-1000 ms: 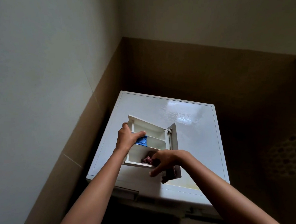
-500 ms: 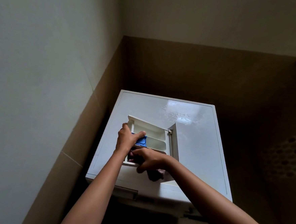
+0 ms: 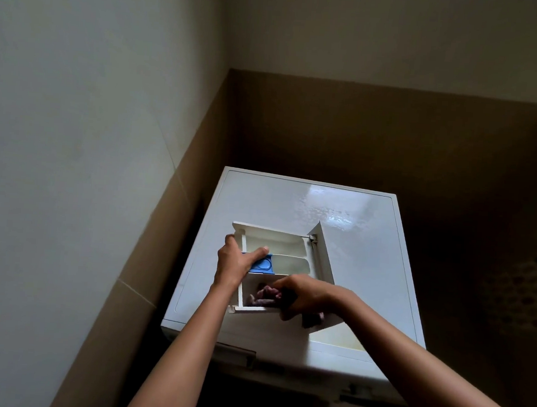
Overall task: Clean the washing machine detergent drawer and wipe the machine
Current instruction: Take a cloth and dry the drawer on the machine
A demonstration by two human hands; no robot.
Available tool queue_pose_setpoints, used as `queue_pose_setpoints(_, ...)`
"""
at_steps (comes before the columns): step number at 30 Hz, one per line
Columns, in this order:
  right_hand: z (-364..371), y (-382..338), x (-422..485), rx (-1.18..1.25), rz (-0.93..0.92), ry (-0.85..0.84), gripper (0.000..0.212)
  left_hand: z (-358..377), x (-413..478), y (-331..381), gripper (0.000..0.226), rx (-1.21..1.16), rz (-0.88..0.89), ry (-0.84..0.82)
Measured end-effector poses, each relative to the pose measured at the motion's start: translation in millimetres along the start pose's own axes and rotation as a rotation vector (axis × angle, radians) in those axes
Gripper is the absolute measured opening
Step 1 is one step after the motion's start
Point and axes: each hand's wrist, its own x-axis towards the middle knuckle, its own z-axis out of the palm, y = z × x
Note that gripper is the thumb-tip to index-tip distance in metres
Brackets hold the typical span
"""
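Nearest, two bare forearms reach in from the bottom edge. The right grip (image 3: 305, 296) is curled round a dark purplish cloth (image 3: 265, 293), holding it inside the nearest compartment of the white detergent drawer (image 3: 277, 239). A fold of the cloth hangs out below the knuckles. Just beyond and to the left, the left grip (image 3: 236, 263) clasps the drawer's left wall, fingers wrapped outside and thumb lying across the edge beside the blue insert (image 3: 264, 264) in the middle compartment. The drawer sits on top of the washing machine (image 3: 364, 216), with its front panel (image 3: 324, 255) to the right. The far compartment is open to view. Behind stand brown wall tiles (image 3: 361, 130).
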Motion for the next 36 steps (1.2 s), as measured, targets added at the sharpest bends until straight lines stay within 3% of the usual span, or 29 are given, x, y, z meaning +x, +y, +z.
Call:
queue_pose_setpoints(4,-25,10,-12,-0.079,-0.013,-0.055,0.017,-3,3,-4,0.067,-0.017,-0.004,-0.034)
queue_pose_setpoints(7,-52,14,-24,0.098,0.01,-0.081,0.018,-7,7,-5,0.075,-0.001,0.009,-0.066)
queue_pose_setpoints(12,-80,19,-23,0.676,0.042,0.349,0.018,-10,17,-8,0.087,0.067,0.0,-0.106)
queue_pose_setpoints(14,-76,14,-9,0.73,0.149,0.553,0.014,-10,18,-9,0.088,0.069,-0.007,-0.121)
queue_pose_setpoints(16,-69,6,8,0.624,0.284,0.644,0.011,-10,18,-9,0.088,0.061,-0.018,-0.142)
queue_pose_setpoints(20,-45,-8,44,0.38,0.417,0.53,0.019,-14,19,-10,0.098,0.004,-0.034,-0.17)
queue_pose_setpoints(23,-37,-22,64,0.331,0.412,0.514,0.024,-14,20,-13,0.089,-0.021,-0.031,-0.179)
queue_pose_setpoints(31,-32,-38,84,0.176,0.287,0.31,0.033,-12,27,-26,0.076,-0.046,-0.026,-0.193)
queue_pose_setpoints(36,-35,-48,90,0.181,0.194,0.319,0.029,-10,30,-25,0.075,-0.011,-0.019,-0.218)
